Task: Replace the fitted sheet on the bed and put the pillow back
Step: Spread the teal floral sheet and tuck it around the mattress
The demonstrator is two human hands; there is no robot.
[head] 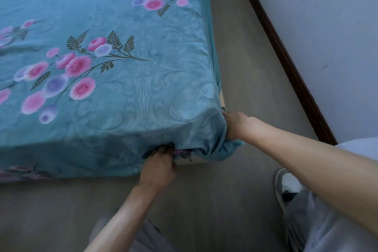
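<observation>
Both forearms reach down to the bed corner, left hand (158, 166) and right hand (235, 125) each clenched on the fitted sheet (126, 96), whose bunched hem could spring off the mattress corner if either grip slackens.

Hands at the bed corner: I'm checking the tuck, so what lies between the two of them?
In the head view, bunched teal fitted sheet wraps the corner between the left hand and right hand; both grip it.
</observation>
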